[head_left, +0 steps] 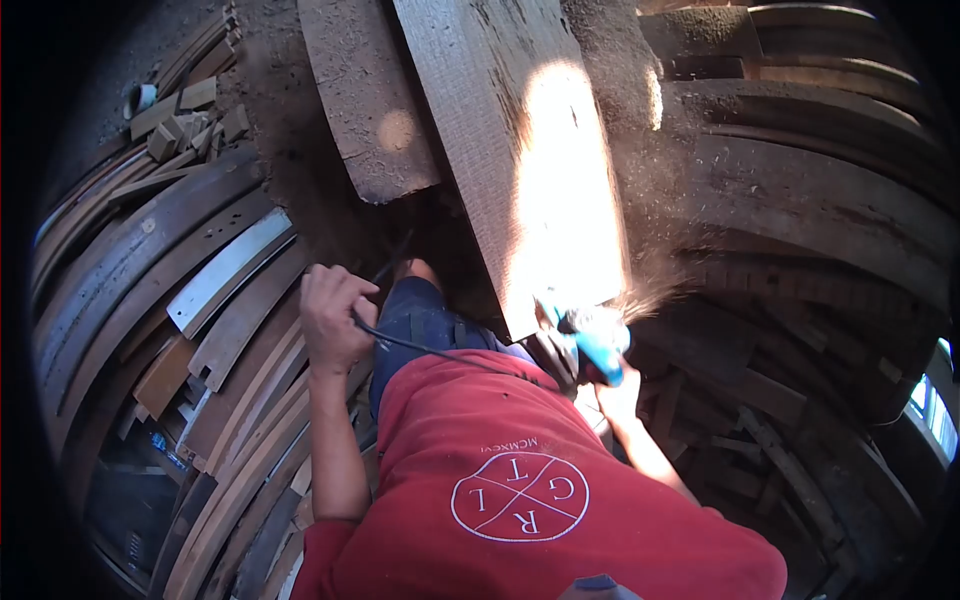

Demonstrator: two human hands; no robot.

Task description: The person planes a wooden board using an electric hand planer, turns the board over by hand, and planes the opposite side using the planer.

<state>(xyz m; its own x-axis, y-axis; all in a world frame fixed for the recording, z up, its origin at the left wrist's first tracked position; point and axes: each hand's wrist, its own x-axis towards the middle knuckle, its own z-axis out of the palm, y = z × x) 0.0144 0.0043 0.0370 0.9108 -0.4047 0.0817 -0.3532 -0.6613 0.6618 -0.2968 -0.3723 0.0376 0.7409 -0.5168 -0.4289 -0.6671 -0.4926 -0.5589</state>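
Note:
My right hand [618,395] is wrapped round the handle of a blue electric planer [602,342], partly washed out by glare. The planer sits at the near end of a long wooden plank [470,130], and shavings spray off to its right. My left hand [338,315] is raised at the left, closed on the black power cord [440,352]. From that hand the cord runs across the front of my body toward the planer. Strong sunlight hides the plank's surface near the tool.
A second, dusty board [365,100] lies left of the plank. Stacks of curved wooden pieces [150,250] fill the left side, with small offcuts [180,135] above them. More curved timbers [820,180] are piled on the right. Sawdust [610,40] covers the far area.

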